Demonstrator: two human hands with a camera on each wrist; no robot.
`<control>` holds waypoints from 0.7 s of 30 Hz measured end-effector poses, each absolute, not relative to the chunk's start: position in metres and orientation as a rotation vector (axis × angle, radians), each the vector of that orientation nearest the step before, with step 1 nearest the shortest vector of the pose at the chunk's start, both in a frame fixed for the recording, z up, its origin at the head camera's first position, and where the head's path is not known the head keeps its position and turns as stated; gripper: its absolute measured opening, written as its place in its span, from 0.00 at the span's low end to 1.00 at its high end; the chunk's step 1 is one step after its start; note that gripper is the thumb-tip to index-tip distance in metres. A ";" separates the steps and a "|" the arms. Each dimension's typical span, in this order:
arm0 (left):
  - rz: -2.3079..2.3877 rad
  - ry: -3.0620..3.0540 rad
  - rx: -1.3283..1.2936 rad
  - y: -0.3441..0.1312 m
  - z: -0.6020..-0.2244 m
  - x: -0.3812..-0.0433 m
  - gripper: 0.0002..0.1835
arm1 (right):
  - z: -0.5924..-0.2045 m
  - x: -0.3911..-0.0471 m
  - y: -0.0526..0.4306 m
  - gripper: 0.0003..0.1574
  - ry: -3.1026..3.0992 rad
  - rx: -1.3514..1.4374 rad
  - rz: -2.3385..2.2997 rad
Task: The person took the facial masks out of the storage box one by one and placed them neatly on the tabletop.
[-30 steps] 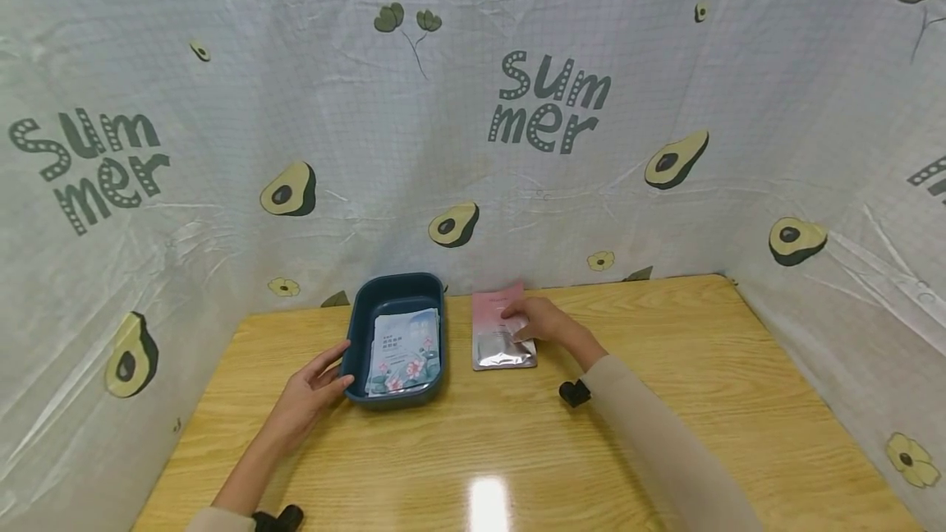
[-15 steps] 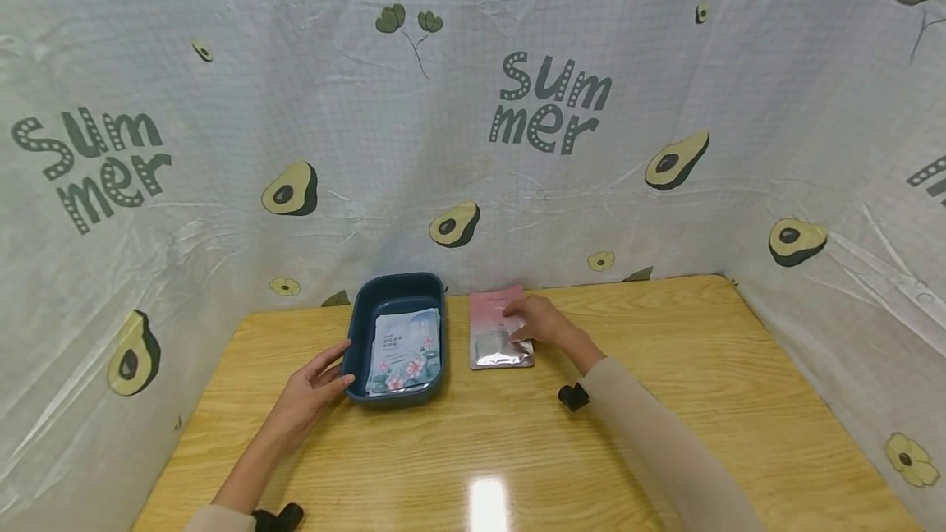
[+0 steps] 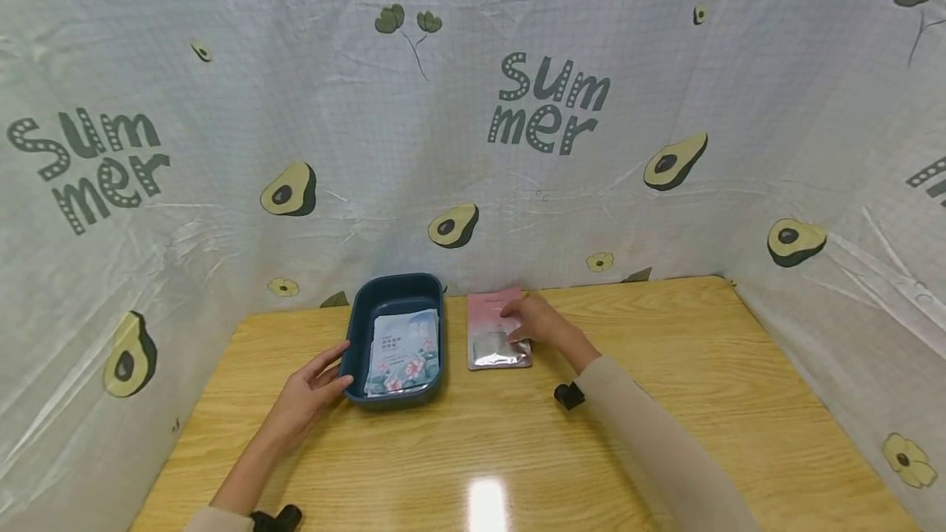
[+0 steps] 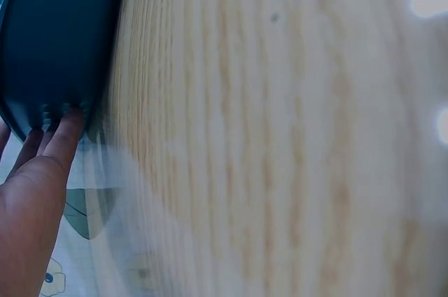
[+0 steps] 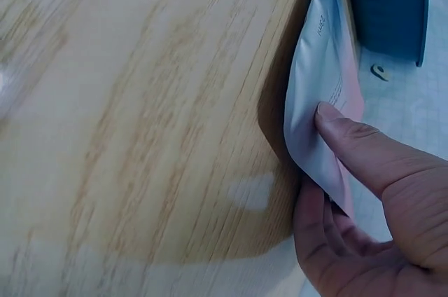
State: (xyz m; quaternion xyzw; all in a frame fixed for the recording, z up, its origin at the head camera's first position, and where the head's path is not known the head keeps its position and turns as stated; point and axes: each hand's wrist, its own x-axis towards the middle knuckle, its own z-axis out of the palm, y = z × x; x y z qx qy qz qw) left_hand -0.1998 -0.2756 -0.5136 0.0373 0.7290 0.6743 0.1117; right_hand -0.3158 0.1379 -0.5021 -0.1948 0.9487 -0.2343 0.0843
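A flat foil sachet (image 3: 484, 314), pink at the top and silver at the bottom, lies near the table's back edge. My right hand (image 3: 543, 323) pinches its right edge; in the right wrist view the thumb (image 5: 343, 125) presses the face and the other fingers reach beneath the lifted edge. Left of it stands a dark blue plastic bin (image 3: 395, 403) holding a small stack of pale blue flowered sachets (image 3: 402, 351). With fingers extended, my left hand (image 3: 306, 392) touches the bin's left outer side. The left wrist view has those fingertips against the wall.
Both things stand on a light wooden table (image 3: 443, 466). Directly behind its back edge hangs a white curtain (image 3: 355, 146) printed with avocados, which continues along both sides. A strip of table separates bin and sachet.
My right hand and the pink sachet have shifted slightly left, nearer the bin. The left hand and bin have hardly moved.
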 end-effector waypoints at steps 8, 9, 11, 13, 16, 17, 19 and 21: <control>1.985 2.131 0.129 -0.276 -0.510 -0.197 0.38 | -0.505 -0.311 0.138 0.30 2.883 -0.449 -0.760; 1.981 2.135 0.120 -0.275 -0.510 -0.197 0.38 | -0.504 -0.311 0.138 0.30 2.884 -0.441 -0.769; 1.982 2.135 0.119 -0.275 -0.509 -0.197 0.38 | -0.504 -0.310 0.138 0.30 2.885 -0.447 -0.767; 1.988 2.130 0.114 -0.275 -0.509 -0.197 0.39 | -0.504 -0.310 0.138 0.29 2.893 -0.470 -0.752; 1.997 2.122 0.123 -0.275 -0.509 -0.197 0.38 | -0.503 -0.310 0.138 0.25 2.917 -0.524 -0.742; 1.998 2.125 0.126 -0.275 -0.509 -0.197 0.38 | -0.502 -0.310 0.137 0.23 2.926 -0.537 -0.743; 1.998 2.124 0.133 -0.275 -0.509 -0.197 0.38 | -0.501 -0.311 0.137 0.20 2.953 -0.568 -0.744; 1.998 2.124 0.133 -0.275 -0.509 -0.197 0.38 | -0.499 -0.311 0.136 0.18 2.968 -0.581 -0.770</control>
